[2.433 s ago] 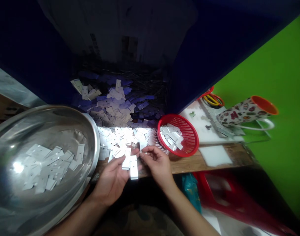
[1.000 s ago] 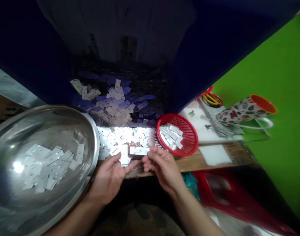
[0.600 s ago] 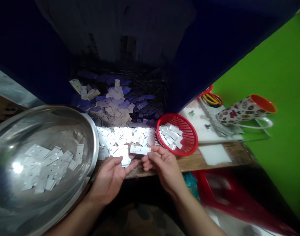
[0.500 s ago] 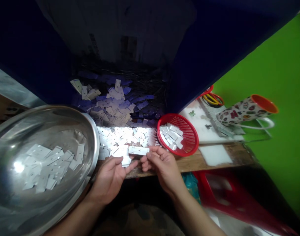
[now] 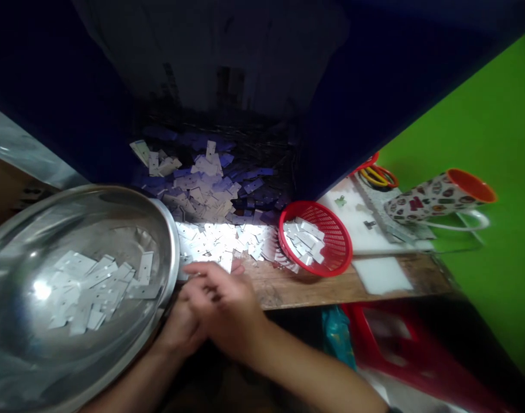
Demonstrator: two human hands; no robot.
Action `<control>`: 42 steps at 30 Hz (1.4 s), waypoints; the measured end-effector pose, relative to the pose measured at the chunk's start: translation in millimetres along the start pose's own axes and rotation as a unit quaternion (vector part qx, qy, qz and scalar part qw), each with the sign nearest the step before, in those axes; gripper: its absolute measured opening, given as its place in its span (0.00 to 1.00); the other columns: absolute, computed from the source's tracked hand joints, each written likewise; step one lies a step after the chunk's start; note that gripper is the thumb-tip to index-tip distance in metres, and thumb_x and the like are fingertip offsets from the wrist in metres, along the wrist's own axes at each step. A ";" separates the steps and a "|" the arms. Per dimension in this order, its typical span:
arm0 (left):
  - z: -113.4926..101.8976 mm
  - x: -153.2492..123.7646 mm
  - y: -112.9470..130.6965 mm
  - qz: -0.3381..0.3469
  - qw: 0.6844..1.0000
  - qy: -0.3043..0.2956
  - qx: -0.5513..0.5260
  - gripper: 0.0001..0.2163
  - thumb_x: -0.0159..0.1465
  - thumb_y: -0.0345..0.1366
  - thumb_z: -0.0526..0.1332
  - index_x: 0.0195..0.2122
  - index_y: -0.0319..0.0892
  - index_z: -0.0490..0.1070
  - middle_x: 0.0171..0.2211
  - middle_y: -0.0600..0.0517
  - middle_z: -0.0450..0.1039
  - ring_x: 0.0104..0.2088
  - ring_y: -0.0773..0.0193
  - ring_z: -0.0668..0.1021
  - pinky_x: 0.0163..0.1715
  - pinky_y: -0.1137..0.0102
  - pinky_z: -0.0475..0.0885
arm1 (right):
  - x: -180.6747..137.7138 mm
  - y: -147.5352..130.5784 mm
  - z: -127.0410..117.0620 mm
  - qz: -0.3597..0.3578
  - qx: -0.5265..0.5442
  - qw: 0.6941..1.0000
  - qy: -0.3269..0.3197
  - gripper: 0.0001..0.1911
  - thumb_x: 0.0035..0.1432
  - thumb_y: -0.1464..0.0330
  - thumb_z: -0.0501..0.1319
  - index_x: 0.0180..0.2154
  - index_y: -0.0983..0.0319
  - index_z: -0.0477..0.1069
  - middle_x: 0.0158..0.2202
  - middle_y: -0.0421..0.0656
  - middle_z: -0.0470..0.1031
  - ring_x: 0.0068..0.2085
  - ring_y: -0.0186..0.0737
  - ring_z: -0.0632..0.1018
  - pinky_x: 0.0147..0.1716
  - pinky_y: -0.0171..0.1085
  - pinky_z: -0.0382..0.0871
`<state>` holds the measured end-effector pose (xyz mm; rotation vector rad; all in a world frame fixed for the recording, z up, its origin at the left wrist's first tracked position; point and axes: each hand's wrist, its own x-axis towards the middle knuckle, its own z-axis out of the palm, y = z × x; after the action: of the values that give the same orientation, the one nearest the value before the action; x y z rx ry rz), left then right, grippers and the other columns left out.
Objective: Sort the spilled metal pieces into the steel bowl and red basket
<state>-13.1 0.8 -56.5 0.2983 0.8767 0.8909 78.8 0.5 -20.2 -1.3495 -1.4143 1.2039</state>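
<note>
My right hand (image 5: 232, 312) crosses over my left hand, its fingers stretched apart towards the rim of the steel bowl (image 5: 172, 246), with nothing seen in them. Most of my left hand (image 5: 180, 327) lies under it; its fingertips show beyond the right hand, beside a flat white metal plate (image 5: 226, 261) that it holds. Just inside the bowl's near right wall a thin plate (image 5: 143, 291) lies flat. Several similar metal plates (image 5: 90, 287) are heaped in the bowl.
A loose pile of metal plates (image 5: 202, 195) spreads inside the dark blue enclosure (image 5: 357, 103). To the right stand a red plastic basket (image 5: 342, 246) with plates in it and a tilted patterned mug (image 5: 434, 198). A white pad (image 5: 382, 275) lies on the wooden bench (image 5: 283, 289).
My right hand has moved left across my left hand, towards the bowl. The plate it pinched is gone from its fingers, and another plate now lies by the bowl's right wall.
</note>
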 end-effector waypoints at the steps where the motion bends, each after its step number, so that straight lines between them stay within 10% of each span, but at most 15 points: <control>1: 1.6 1.3 0.1 0.003 1.000 0.004 -0.003 0.06 0.54 0.32 0.67 0.33 0.39 0.77 0.38 0.46 0.80 0.51 0.48 0.76 0.52 0.60 0.70 | 3.0 5.8 -10.9 -0.013 -0.033 0.999 0.028 0.14 0.58 0.70 0.58 0.46 0.58 0.73 0.32 0.39 0.78 0.31 0.34 0.78 0.35 0.34 0.73; 7: 4.3 6.1 -6.5 0.000 0.998 -0.008 -0.056 0.14 0.58 0.28 0.65 0.18 0.38 0.63 0.35 0.50 0.79 0.46 0.58 0.78 0.54 0.52 0.69 | 15.8 37.1 -63.2 -0.023 -0.214 0.975 0.047 0.14 0.55 0.68 0.64 0.45 0.62 0.74 0.34 0.43 0.72 0.35 0.39 0.74 0.36 0.38 0.71; 14: -0.2 2.5 -1.0 -0.016 0.996 0.002 -0.082 0.04 0.57 0.26 0.64 0.26 0.40 0.72 0.34 0.52 0.78 0.45 0.57 0.78 0.53 0.51 0.70 | -5.4 31.3 -71.5 0.041 0.106 0.992 0.049 0.05 0.56 0.66 0.64 0.35 0.61 0.76 0.27 0.40 0.79 0.28 0.37 0.80 0.28 0.34 0.74; 19: 1.2 3.4 3.1 -0.002 1.000 0.004 -0.020 0.02 0.57 0.28 0.65 0.29 0.39 0.72 0.41 0.47 0.78 0.48 0.54 0.78 0.51 0.53 0.72 | -25.2 41.1 -77.2 -0.115 -0.031 0.989 0.092 0.08 0.52 0.73 0.67 0.35 0.57 0.79 0.35 0.41 0.82 0.37 0.40 0.81 0.42 0.38 0.75; 34: 4.7 4.2 4.0 -0.010 0.998 -0.008 0.063 0.05 0.60 0.33 0.64 0.36 0.38 0.73 0.41 0.45 0.78 0.47 0.50 0.78 0.45 0.62 0.75 | -31.7 55.7 -75.2 0.021 0.073 0.987 0.142 0.04 0.54 0.69 0.66 0.34 0.60 0.77 0.31 0.43 0.81 0.33 0.41 0.82 0.34 0.36 0.75; 42: 1.9 4.5 1.6 -0.022 0.996 0.015 0.082 0.11 0.59 0.36 0.66 0.42 0.37 0.73 0.42 0.41 0.79 0.44 0.51 0.80 0.39 0.66 0.75 | -29.1 44.0 -91.2 -0.011 0.213 0.924 0.317 0.17 0.58 0.69 0.64 0.49 0.55 0.69 0.41 0.43 0.80 0.39 0.38 0.81 0.41 0.39 0.75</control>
<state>-11.0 5.5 -56.8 0.4069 0.9829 0.7864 179.4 -21.0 -42.9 -1.2443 -0.6579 0.8701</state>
